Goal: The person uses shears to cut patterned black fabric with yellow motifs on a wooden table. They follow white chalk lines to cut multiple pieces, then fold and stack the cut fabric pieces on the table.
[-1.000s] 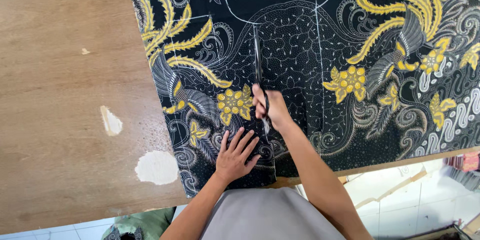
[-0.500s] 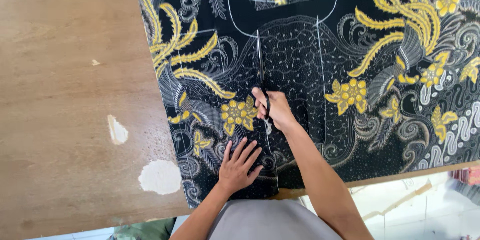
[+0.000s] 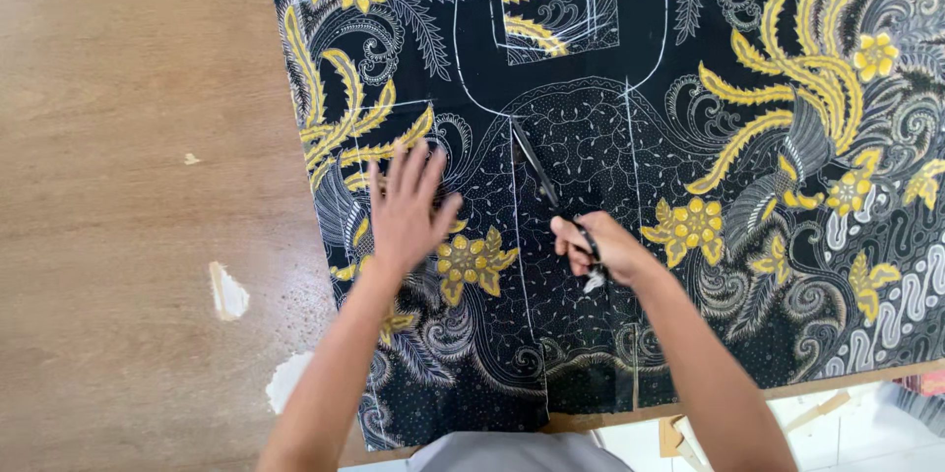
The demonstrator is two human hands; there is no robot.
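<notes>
My right hand (image 3: 598, 248) is closed around the handles of a pair of black scissors (image 3: 551, 191), whose blades point up and away from me along a white chalk line (image 3: 515, 236) drawn on the cloth (image 3: 748, 59). The cloth is black with yellow flowers and grey-white leaves, and it lies flat on the brown wooden worktop (image 3: 128, 137), covering its right part down to the near edge. My left hand (image 3: 406, 211) is open wide, fingers spread, palm down over the cloth just to the left of the chalk line; it is blurred, so I cannot tell whether it presses on the cloth. A yellow flower (image 3: 472, 260) sits between my two hands. On the bare wood to the left there are pale chipped patches (image 3: 228, 292).
</notes>
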